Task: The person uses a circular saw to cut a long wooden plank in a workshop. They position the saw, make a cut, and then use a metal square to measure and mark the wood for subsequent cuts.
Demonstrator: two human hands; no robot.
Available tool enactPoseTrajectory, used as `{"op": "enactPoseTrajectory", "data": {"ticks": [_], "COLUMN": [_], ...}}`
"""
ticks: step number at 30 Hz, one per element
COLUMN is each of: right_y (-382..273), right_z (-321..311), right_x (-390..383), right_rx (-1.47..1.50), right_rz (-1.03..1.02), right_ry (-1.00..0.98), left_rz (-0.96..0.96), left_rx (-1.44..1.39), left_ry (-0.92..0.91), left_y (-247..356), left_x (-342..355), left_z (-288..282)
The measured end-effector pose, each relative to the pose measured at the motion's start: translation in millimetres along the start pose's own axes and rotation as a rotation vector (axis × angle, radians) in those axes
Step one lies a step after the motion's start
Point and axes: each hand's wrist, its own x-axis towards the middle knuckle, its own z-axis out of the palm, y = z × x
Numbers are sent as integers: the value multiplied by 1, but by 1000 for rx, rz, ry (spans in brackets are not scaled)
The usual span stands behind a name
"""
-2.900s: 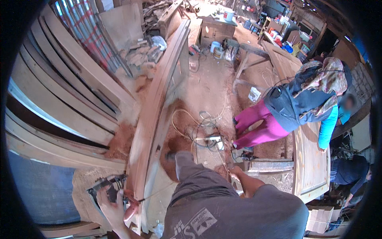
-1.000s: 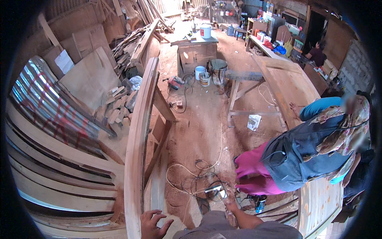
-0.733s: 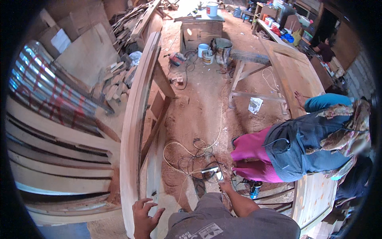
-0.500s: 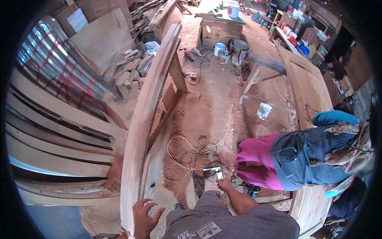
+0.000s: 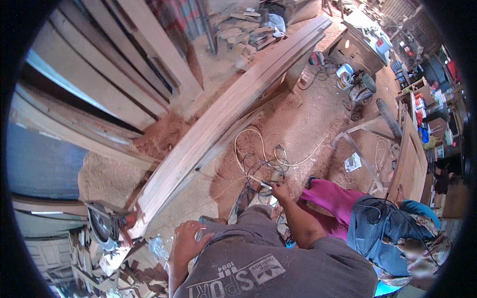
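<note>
My right hand (image 5: 279, 191) is closed around a small white object (image 5: 273, 200), mostly covered by my fingers, in front of my lap. Its exact kind cannot be made out. A pale yellow hose or cord (image 5: 240, 160) runs from beside it into loops on the ground. My left hand (image 5: 189, 242) hangs near my left thigh with thumb and fingers apart; a tiny pale spot shows by its fingertips. It is apart from the long wooden beam (image 5: 218, 114), which slants across to my left.
A circular saw (image 5: 105, 226) stands at the beam's near end, above wood scraps (image 5: 107, 273). A co-worker in pink trousers (image 5: 325, 203) bends over a wooden panel (image 5: 410, 164) at right. Boards (image 5: 94, 74) lean at left. Buckets (image 5: 344, 70) and a sawhorse (image 5: 362, 131) stand farther off.
My view has swung left and down, so the saw and scraps now show. My left hand has come away from the beam toward my thigh. My right hand still grips the white object.
</note>
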Motion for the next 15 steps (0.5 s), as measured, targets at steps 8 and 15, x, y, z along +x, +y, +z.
{"op": "enactPoseTrajectory", "data": {"ticks": [8, 15], "right_y": [-82, -67], "right_z": [30, 35], "right_x": [-73, -116], "right_rx": [-240, -307], "right_rz": [-105, -140], "right_ry": [-34, -176], "left_rz": [-88, -239], "left_rx": [-233, -181], "left_ry": [-7, -215], "left_y": [-94, -186], "left_x": [-67, -101], "left_z": [-1, 27]}}
